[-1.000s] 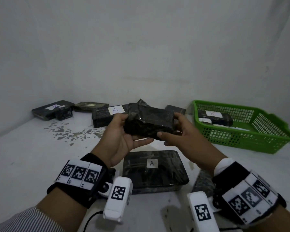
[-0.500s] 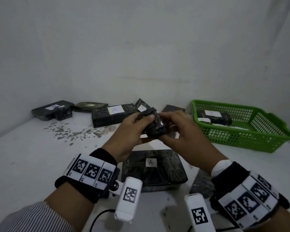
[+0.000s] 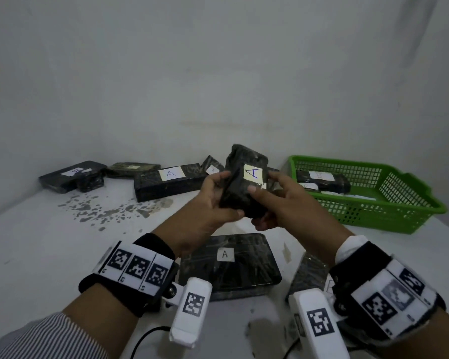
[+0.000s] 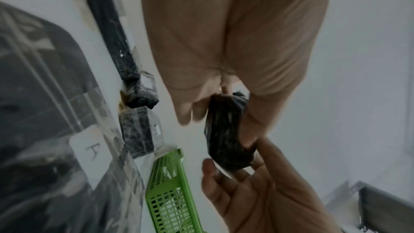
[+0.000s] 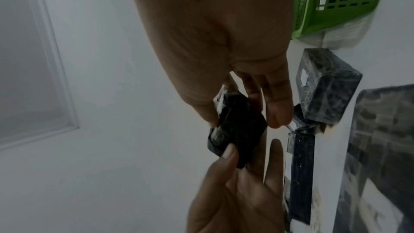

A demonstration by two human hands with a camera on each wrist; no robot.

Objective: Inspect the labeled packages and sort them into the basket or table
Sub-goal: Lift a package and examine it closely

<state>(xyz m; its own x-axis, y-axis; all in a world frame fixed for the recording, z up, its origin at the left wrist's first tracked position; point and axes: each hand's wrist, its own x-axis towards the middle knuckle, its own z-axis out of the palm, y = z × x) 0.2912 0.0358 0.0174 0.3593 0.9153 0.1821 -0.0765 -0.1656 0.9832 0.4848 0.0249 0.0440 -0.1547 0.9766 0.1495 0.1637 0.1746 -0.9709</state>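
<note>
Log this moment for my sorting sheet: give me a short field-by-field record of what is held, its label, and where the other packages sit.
held item: small black package, tilted upright above the table
held by: left hand and right hand, both gripping it
label on held item: A, facing the head camera
green basket: on the right, holds a package labelled B
table: flat package labelled A below the hands; long package labelled A at the back
</note>
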